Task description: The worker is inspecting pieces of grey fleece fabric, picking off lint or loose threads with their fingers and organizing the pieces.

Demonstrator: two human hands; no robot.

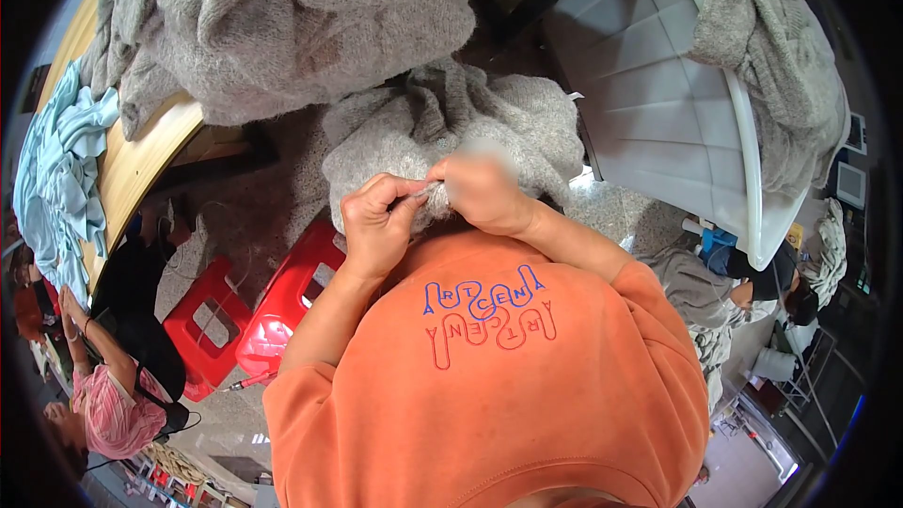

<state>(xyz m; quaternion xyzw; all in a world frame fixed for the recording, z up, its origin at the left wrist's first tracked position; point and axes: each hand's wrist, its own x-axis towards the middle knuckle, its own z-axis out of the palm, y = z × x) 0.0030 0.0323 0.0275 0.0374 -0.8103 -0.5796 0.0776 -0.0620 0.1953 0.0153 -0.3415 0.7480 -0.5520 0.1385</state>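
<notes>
A fuzzy grey knitted garment point(531, 122) lies bunched in front of my chest, its folds hanging below the table's edge. My left hand point(378, 224) is closed in a pinch, thumb and forefinger gripping a small bit of the knit's near edge. Right beside it, my right hand point(489, 196) holds the same stretch of knit, fingertips almost meeting the left ones. A blurred patch covers part of that hand, so some of its fingers are hard to see. Whether a small tool or thread sits between the fingertips cannot be made out.
A big heap of grey knitwear point(310, 28) covers the wooden table point(141, 165), with light blue cloth point(61, 155) at its left. Red plastic stools point(268, 334) stand left. At right is a large pale bin point(630, 75) with knitwear point(785, 85) over its rim. People sit on both sides.
</notes>
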